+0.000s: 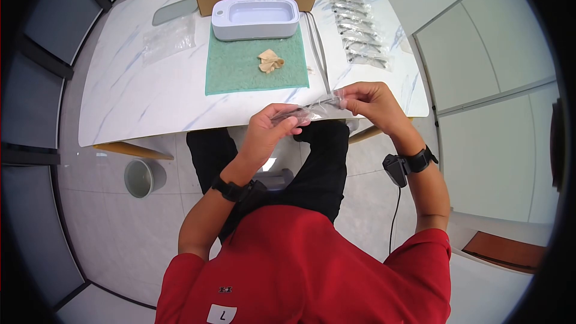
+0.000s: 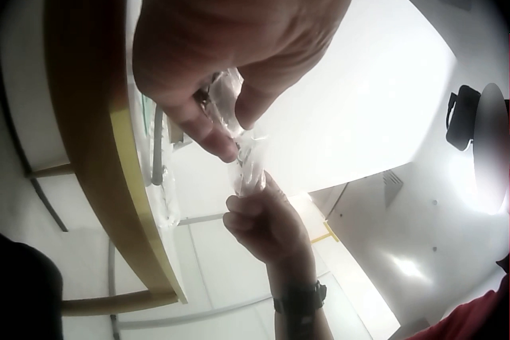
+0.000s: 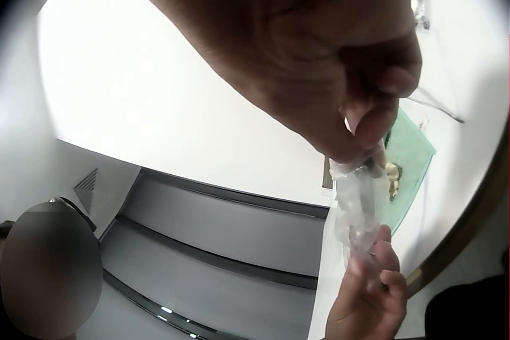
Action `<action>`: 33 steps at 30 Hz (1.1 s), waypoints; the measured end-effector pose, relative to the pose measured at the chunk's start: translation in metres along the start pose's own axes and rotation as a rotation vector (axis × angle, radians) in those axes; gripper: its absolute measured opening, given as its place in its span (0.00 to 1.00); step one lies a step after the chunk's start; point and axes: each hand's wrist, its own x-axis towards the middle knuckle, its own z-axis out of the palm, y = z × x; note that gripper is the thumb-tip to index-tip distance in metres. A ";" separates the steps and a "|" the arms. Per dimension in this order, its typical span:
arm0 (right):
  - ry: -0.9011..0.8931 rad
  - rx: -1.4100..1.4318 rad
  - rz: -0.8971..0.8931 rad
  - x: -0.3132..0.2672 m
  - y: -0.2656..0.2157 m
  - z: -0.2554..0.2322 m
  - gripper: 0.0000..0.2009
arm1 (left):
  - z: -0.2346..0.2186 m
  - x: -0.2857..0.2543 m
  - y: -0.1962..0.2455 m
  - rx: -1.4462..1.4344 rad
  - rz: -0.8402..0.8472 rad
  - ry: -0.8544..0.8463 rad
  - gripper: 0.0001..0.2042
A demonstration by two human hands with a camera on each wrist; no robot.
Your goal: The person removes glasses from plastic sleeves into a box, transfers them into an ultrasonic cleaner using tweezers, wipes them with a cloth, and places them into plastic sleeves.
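Note:
Over the table's front edge, both hands stretch a clear plastic bag (image 1: 321, 108) between them. A dark, slender thing shows through the film. My left hand (image 1: 270, 127) holds the bag's left end, thumb in front and fingers behind. At the other end, my right hand (image 1: 373, 105) pinches the film between thumb and fingertips. In the left wrist view, the crinkled bag (image 2: 252, 161) runs from the left fingers to the right hand (image 2: 271, 224). From the right wrist, the bag (image 3: 357, 204) hangs between the pinching fingers and the left hand (image 3: 370, 300).
A green towel (image 1: 231, 72) bears a crumpled beige cloth (image 1: 271, 61) and a white cleaner tub (image 1: 255, 32). Behind stands a cardboard box (image 1: 205, 5) with metallic pieces. Several bagged items (image 1: 360, 30) lie in a row at right. An empty-looking bag (image 1: 171, 39) lies left; a bin (image 1: 144, 179) stands below.

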 end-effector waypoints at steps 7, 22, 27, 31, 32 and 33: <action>0.063 0.013 0.004 -0.001 0.022 0.006 0.08 | 0.000 -0.006 0.002 0.123 -0.031 0.034 0.15; 0.094 0.221 0.105 -0.013 0.029 0.004 0.09 | -0.007 -0.012 -0.004 0.155 -0.030 0.026 0.15; 0.097 0.255 0.068 -0.015 0.036 0.002 0.09 | -0.010 -0.016 0.000 0.195 -0.055 0.018 0.15; 0.100 0.279 0.104 -0.017 0.034 0.006 0.11 | -0.010 -0.017 -0.002 0.181 -0.040 0.032 0.15; 0.108 0.286 0.129 -0.018 0.033 0.007 0.12 | -0.009 -0.017 -0.001 0.167 -0.031 0.052 0.15; 0.108 0.286 0.129 -0.019 0.033 0.008 0.12 | -0.008 -0.017 -0.001 0.167 -0.031 0.052 0.15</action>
